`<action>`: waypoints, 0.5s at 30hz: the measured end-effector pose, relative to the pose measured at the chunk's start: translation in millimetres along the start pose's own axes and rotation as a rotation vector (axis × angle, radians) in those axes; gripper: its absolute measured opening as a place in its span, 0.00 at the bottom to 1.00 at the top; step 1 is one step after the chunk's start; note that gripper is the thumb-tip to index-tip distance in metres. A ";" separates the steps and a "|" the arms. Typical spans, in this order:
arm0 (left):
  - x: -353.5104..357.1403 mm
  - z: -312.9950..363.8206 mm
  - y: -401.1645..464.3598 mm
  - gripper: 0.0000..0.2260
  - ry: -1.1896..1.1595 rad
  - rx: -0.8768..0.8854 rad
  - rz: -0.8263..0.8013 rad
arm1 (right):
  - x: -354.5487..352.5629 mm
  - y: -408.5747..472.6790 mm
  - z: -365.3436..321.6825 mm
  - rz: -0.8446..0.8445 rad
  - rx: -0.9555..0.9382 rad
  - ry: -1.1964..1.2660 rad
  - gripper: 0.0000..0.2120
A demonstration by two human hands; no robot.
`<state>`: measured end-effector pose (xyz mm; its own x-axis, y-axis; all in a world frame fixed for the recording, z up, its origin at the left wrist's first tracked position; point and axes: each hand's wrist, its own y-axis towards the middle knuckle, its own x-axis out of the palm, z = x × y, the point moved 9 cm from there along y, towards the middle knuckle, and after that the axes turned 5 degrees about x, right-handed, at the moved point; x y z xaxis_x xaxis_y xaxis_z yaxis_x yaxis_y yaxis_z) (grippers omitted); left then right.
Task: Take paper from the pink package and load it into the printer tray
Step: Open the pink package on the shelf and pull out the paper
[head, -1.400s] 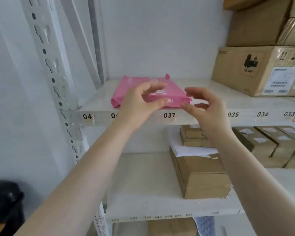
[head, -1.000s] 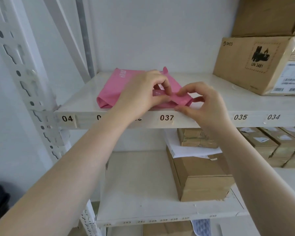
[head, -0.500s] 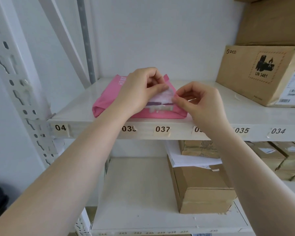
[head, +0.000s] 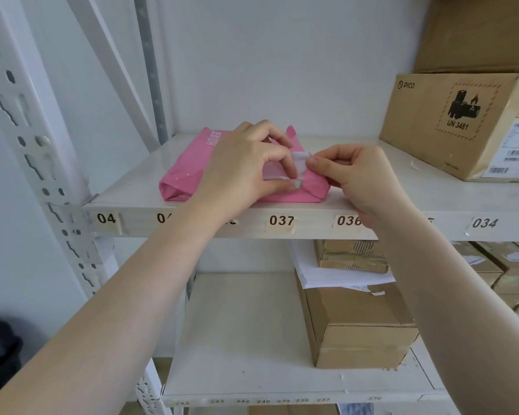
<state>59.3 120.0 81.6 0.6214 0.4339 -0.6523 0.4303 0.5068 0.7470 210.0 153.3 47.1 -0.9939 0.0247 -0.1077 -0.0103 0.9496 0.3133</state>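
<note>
On the white metal shelf, my left hand covers much of the flat pink plastic package, which lies long side left-to-right, opening seemingly toward me. Both hands pinch a white flap, right hand fingertips closed on it. A brown cardboard box sits well right.

My left hand covers the middle of the flat pink plastic package, so I can't see how far its mouth is open or what lies inside. The white printing near its far edge is too small to read. My left forearm hides part of two black number labels on the white metal shelf's front lip (one reads only "0"), and my right hand hides another. The brown cardboard box with a warning mark runs off the right edge.
</note>
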 end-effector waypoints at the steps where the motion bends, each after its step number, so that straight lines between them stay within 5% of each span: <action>1: -0.1 0.6 -0.1 0.07 -0.025 0.003 0.006 | -0.3 -0.8 -0.6 -0.001 -0.012 -0.004 0.03; 7: 0.4 -0.1 -2.0 0.06 -0.179 -0.046 -0.037 | 4.0 -10.6 -5.3 -0.096 -0.083 -0.137 0.08; 15: 17.1 1.1 -14.3 0.06 -0.224 -0.107 -0.237 | -9.9 -16.4 -5.7 0.053 -0.077 -0.183 0.07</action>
<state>64.5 119.3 59.9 0.6460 0.1264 -0.7528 0.5160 0.6545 0.5526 219.3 135.8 48.4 -0.9567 0.1368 -0.2567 0.0259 0.9191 0.3931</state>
